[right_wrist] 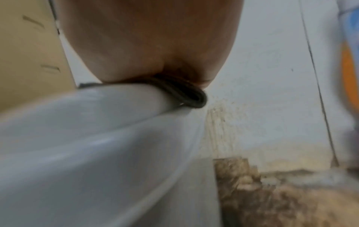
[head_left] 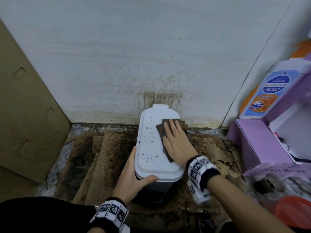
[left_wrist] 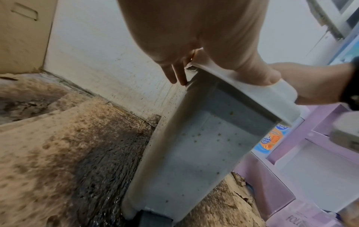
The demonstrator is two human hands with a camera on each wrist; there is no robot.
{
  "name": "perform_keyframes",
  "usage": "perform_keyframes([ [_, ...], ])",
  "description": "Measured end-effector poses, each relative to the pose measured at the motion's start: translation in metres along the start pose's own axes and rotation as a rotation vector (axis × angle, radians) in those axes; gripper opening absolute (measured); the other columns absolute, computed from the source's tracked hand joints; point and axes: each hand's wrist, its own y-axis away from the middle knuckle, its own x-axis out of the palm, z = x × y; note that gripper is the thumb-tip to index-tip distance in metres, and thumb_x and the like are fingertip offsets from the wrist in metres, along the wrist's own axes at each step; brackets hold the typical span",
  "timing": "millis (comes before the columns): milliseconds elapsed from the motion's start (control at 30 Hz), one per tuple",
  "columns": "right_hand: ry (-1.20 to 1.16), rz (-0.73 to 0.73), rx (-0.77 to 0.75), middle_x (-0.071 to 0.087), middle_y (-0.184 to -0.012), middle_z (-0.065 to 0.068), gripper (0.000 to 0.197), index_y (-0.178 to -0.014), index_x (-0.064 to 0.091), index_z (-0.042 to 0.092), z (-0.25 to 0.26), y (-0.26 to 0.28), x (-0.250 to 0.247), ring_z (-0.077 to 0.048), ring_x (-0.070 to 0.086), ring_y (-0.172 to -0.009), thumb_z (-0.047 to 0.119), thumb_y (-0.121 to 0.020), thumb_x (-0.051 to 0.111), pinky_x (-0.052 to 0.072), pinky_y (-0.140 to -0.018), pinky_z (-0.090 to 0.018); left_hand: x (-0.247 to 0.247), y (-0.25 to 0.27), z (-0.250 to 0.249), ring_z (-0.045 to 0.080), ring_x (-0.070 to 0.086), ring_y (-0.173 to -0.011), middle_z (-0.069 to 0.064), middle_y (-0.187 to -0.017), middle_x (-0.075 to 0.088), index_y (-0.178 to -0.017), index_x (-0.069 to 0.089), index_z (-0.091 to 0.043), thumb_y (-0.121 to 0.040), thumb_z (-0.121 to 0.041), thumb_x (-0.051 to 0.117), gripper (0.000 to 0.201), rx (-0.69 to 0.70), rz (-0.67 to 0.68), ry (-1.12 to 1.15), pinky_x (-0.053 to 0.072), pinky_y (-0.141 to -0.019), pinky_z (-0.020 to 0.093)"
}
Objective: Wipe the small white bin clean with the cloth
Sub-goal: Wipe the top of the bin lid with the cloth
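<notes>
The small white bin (head_left: 151, 158) stands on the floor by the wall, lid closed and dotted with brown spots. My left hand (head_left: 133, 172) grips its near left corner, thumb along the front under the lid rim, fingers up the left side. My right hand (head_left: 173, 140) lies flat with straight fingers on a folded dark cloth (head_left: 160, 132) and presses it onto the right half of the lid. In the left wrist view the bin's speckled grey-white side (left_wrist: 194, 153) runs down to the floor. In the right wrist view the cloth (right_wrist: 186, 93) hangs over the lid edge (right_wrist: 97, 104) beneath my palm.
A stained white wall (head_left: 151, 64) rises right behind the bin. Dirty cardboard sheets (head_left: 104, 157) cover the floor. A tall cardboard box (head_left: 25, 106) stands at the left. At the right are a purple box (head_left: 259, 145), a wash bottle (head_left: 269, 91) and an orange-red object (head_left: 294, 214).
</notes>
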Motion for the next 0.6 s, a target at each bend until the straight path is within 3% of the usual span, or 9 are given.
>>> perform_keyframes([
  [100,-0.003,0.078,-0.038,-0.015,-0.167,-0.006,0.062,-0.159,-0.004,0.014,-0.01,-0.024,-0.013,-0.024,-0.017,-0.153,0.042,-0.108,0.017,0.001,-0.125,-0.043,-0.003,-0.002,-0.004,-0.001,0.031,-0.144,-0.028,-0.158,0.027,-0.155,0.008,-0.048,-0.061,-0.066,0.085,0.123,0.006,-0.002,-0.015,0.04,-0.114,0.045],
  [233,-0.004,0.074,-0.037,-0.016,-0.166,-0.006,0.063,-0.159,-0.006,0.013,-0.011,-0.02,-0.009,-0.024,-0.019,-0.153,0.042,-0.108,0.017,-0.005,-0.125,-0.04,-0.008,-0.006,-0.01,-0.002,0.046,-0.132,-0.029,-0.145,0.046,-0.15,0.019,-0.051,-0.058,-0.061,0.09,0.116,0.033,0.001,-0.042,0.05,-0.104,0.042],
  [367,-0.058,0.017,-0.038,-0.018,-0.166,-0.003,0.062,-0.159,-0.006,0.013,-0.003,0.004,0.003,-0.021,-0.024,-0.151,0.043,-0.108,0.017,-0.004,-0.126,-0.042,-0.006,-0.004,-0.01,-0.002,0.044,-0.135,-0.029,-0.148,0.041,-0.153,0.016,-0.049,-0.059,-0.064,0.088,0.12,0.023,0.003,-0.033,0.048,-0.106,0.043],
  [600,-0.149,-0.104,-0.036,-0.017,-0.166,0.008,0.061,-0.159,-0.004,0.021,0.021,0.069,0.022,-0.005,-0.026,-0.149,0.041,-0.108,0.02,-0.007,-0.125,-0.034,-0.005,-0.001,-0.007,-0.004,0.033,-0.142,-0.03,-0.155,0.031,-0.155,0.009,-0.047,-0.059,-0.06,0.09,0.126,0.019,0.051,0.018,0.041,-0.114,0.042],
])
